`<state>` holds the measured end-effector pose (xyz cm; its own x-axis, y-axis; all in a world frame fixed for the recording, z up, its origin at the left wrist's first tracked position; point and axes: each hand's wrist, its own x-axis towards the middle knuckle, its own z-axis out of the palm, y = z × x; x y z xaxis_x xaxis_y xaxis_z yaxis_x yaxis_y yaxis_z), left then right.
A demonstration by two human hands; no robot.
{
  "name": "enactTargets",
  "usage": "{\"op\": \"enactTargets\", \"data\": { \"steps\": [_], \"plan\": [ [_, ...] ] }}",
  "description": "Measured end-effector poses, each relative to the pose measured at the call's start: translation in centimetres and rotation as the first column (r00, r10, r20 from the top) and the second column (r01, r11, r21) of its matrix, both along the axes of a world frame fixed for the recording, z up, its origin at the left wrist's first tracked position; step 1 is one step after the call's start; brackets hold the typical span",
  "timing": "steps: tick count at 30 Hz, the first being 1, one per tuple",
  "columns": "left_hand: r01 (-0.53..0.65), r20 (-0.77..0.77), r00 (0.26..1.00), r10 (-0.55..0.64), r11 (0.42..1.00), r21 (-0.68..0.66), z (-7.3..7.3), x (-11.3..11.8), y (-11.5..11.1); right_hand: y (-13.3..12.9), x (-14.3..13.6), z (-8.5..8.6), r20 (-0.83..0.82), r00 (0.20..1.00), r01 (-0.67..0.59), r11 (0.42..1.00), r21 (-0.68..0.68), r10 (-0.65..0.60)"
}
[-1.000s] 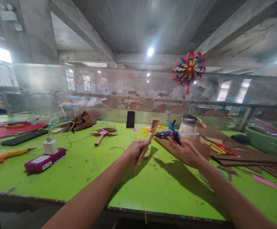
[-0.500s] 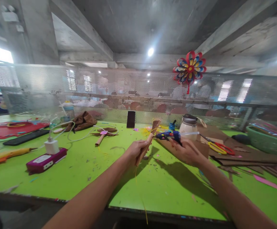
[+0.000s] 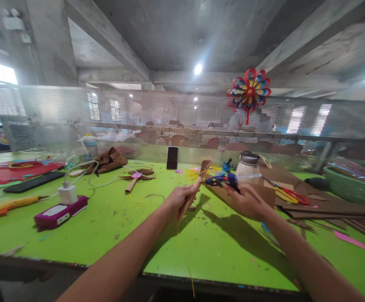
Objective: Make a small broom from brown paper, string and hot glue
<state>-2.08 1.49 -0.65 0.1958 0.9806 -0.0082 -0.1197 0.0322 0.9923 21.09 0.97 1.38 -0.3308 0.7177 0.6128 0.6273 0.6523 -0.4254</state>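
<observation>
My left hand (image 3: 182,199) is wrapped round a brown paper roll (image 3: 197,184) whose upper end is cut into a fringe. A thin yellow string (image 3: 187,264) trails from the roll's lower end over the table edge. In my right hand (image 3: 247,199) is a dark blue patterned glue gun (image 3: 222,180), with a pale glue stick (image 3: 250,177) poking out behind. Its nozzle is at the roll, just below the fringe; whether it touches I cannot tell. Further left lies a similar paper piece (image 3: 132,184) with a pink tag on brown leaf-like paper.
A white jar (image 3: 248,165) stands behind my right hand. Scissors (image 3: 288,195) lie on brown paper sheets (image 3: 324,203) at right, near a green basin (image 3: 355,186). Leftward are a purple power strip (image 3: 61,212), a yellow-orange tool (image 3: 11,206) and cables. A phone (image 3: 172,158) leans at the back.
Both hands keep almost the same place and grip. The glue gun has turned slightly beside the roll.
</observation>
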Motion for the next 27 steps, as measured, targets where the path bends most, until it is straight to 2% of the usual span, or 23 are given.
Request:
{"op": "enactTargets", "data": {
  "steps": [9,16,22,27],
  "plan": [
    [0.007,0.006,1.000,-0.007,1.000,-0.003,-0.2,-0.2,0.2,-0.7,-0.1,0.5,0.022,0.998,-0.052,0.998,-0.021,0.052],
    [0.007,0.028,1.000,-0.007,1.000,-0.013,-0.2,-0.1,0.2,-0.3,0.2,0.2,-0.008,0.999,0.050,0.998,-0.040,-0.051],
    [0.017,0.034,0.999,-0.016,1.000,-0.015,-0.2,-0.2,0.3,0.3,0.2,-0.4,-0.030,0.999,-0.016,1.000,-0.012,0.015],
    [0.028,0.060,0.998,-0.025,0.999,-0.042,0.1,-0.2,0.1,-0.1,0.0,-0.2,-0.023,0.999,-0.027,0.999,-0.035,0.027]
  ]
}}
